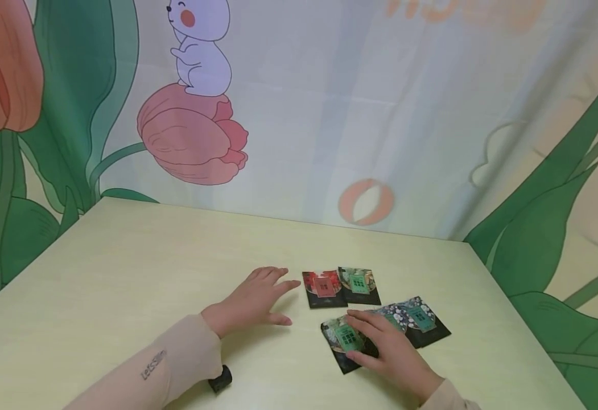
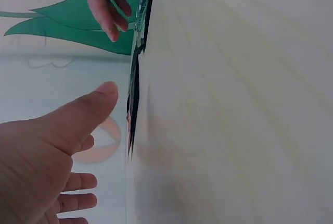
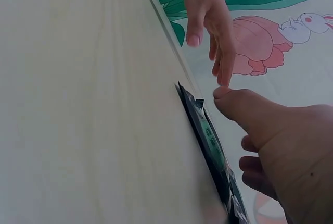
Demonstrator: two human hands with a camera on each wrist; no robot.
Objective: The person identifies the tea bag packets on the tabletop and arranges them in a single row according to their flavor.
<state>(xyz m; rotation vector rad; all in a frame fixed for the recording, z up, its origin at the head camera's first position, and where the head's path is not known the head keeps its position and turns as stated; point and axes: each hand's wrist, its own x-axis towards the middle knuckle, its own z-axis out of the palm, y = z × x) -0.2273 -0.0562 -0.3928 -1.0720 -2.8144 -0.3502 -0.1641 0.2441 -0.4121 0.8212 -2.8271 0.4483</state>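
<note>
My left hand (image 1: 255,300) is spread, with its fingertips just left of a flat packet with a red label (image 1: 324,288). Beside that lies a packet with a green label (image 1: 359,285), their edges meeting. Nearer to me, my right hand (image 1: 393,353) reaches over a front row of packets, its fingers extended and holding nothing. A green-labelled packet (image 1: 337,347) forms the left end of this row and a blue-flowered packet (image 1: 432,322) the right end. Between them, another packet is partly hidden by the hand. In the right wrist view, the thumb (image 3: 244,107) stands off the packets (image 3: 205,135).
A pale wooden table (image 1: 124,273) carries everything. Behind it hangs a printed curtain (image 1: 288,114) with tulips and a white rabbit. A small black object (image 1: 221,380) sits at the left sleeve's cuff.
</note>
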